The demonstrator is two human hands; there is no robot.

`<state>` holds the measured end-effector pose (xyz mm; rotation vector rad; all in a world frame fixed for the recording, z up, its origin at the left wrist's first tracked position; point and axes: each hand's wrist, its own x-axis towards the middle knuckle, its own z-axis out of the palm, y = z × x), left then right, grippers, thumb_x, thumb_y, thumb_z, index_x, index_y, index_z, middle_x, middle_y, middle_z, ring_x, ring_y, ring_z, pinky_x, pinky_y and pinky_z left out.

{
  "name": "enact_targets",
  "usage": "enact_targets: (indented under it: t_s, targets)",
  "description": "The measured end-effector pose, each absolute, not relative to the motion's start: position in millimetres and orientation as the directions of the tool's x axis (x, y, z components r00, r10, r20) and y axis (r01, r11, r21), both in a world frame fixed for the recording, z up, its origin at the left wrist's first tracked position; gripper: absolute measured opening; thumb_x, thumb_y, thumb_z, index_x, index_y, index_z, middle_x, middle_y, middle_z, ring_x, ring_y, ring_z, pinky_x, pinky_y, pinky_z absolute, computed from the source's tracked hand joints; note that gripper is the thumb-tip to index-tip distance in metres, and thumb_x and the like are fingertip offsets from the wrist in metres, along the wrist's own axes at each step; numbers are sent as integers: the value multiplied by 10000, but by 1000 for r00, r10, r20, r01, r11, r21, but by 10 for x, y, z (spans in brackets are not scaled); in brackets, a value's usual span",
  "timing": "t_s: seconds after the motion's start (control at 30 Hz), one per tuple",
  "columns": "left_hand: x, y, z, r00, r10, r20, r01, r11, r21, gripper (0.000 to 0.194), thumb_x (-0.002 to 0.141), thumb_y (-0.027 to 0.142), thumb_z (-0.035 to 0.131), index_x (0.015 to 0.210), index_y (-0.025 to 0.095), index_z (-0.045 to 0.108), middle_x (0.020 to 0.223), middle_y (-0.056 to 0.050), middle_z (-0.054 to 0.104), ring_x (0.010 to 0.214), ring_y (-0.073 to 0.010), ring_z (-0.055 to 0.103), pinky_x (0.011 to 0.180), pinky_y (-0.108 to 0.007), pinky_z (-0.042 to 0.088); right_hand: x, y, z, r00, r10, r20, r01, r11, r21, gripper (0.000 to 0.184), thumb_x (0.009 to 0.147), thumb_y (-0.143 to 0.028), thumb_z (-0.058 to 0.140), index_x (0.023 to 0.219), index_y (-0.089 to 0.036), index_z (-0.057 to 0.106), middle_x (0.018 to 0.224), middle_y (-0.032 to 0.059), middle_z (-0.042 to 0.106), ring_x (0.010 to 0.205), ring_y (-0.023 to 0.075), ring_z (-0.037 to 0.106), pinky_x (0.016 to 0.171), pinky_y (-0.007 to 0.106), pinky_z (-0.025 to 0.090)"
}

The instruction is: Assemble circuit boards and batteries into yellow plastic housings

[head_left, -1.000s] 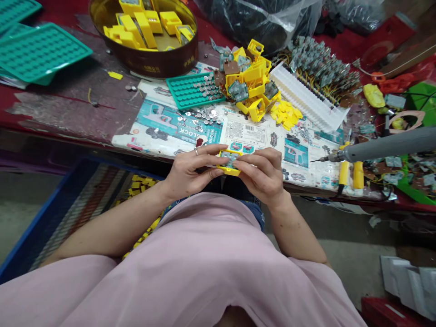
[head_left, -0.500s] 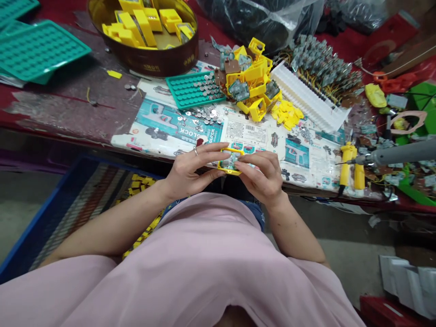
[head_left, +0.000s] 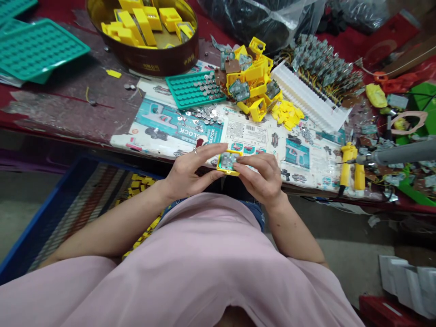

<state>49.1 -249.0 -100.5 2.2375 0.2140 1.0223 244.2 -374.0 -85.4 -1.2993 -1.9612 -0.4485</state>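
A small yellow plastic case [head_left: 233,172], its open side up, is held between both hands over the table's front edge. Inside it lies a grey-green circuit board [head_left: 227,161]. My left hand [head_left: 190,170] grips the case from the left, thumb at the near side and fingers along the far side. From the right, the fingertips of my right hand [head_left: 262,177] are closed on the case's right edge and touch the board. Beyond the hands, silver button cells [head_left: 209,116] lie scattered beside a green tray [head_left: 182,91] with more cells in it.
A pile of yellow cases and boards [head_left: 255,72] stands behind, near flat yellow pieces [head_left: 288,114] and a white rack [head_left: 306,97] of boards. A round tin [head_left: 153,63] holds yellow cases. At right are a yellow-handled tool [head_left: 346,170] and a grey electric screwdriver [head_left: 391,156].
My left index finger has lifted off the board toward the far side, so more of the board shows. The case has shifted slightly. My right hand has barely moved.
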Motion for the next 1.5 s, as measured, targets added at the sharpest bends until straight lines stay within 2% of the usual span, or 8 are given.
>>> enact_targets:
  t_s: [0.13,0.5,0.63,0.77,0.87,1.0,1.2,1.5]
  targets:
    - [475,-2445,-967,761,358,541,-94,-764,638,570,877,271,676,1417,181,519,1431,-148,588,1310,-249,586,1100,-372,494,2444,-3742,-857,-238,639,731,901,426,-79,470,899,-135,622,1323,-333,579,1067,13,744,972,159,659,857,334,547]
    - [454,-2411,-994,757,292,585,-107,-827,552,383,886,293,663,1248,172,635,1228,-139,704,1137,-220,685,925,-322,593,2456,-3761,-930,-215,636,741,879,456,-136,613,866,-124,672,1417,-347,518,1108,8,749,1000,153,660,843,296,563]
    - [442,-2403,-1016,753,295,588,-105,-829,550,374,878,325,676,1223,182,650,1230,-130,699,1121,-213,689,916,-307,590,2452,-3768,-939,-217,639,738,878,459,-139,555,884,-126,646,1389,-332,542,1095,19,752,975,152,684,823,294,569]
    - [464,-2414,-1031,735,306,606,-113,-826,553,444,870,333,689,1280,183,609,1236,-121,703,1131,-217,683,948,-311,571,2440,-3740,-922,-216,641,736,895,432,-113,457,905,-134,609,1320,-320,572,1094,34,733,973,162,692,814,307,580]
    - [491,-2435,-1048,689,362,627,-83,-821,565,610,829,334,739,1381,192,521,1250,-111,701,1123,-219,688,982,-309,550,2408,-3711,-922,-185,659,729,926,365,-95,488,881,-180,658,1336,-314,545,1164,57,700,1061,188,653,899,350,548]
    - [528,-2471,-1064,650,373,662,-64,-841,537,817,795,335,778,1486,207,362,1251,-111,699,1063,-199,709,944,-283,557,2344,-3704,-941,-157,705,691,943,316,-108,551,857,-242,705,1360,-362,516,1164,26,684,1092,195,589,981,378,472]
    - [559,-2508,-1045,622,365,693,-57,-861,505,858,781,329,784,1498,229,325,1221,-102,704,987,-195,720,899,-295,565,2306,-3689,-908,-240,602,761,944,328,38,368,856,-229,716,1195,-349,638,970,-18,717,904,164,559,879,345,461]
    - [584,-2503,-1094,602,364,711,-70,-863,501,893,800,332,778,1533,258,272,1224,-80,700,1016,-201,710,917,-334,569,2300,-3690,-926,-229,594,771,954,296,55,318,864,-193,706,1173,-234,644,967,16,713,926,151,553,882,320,450]
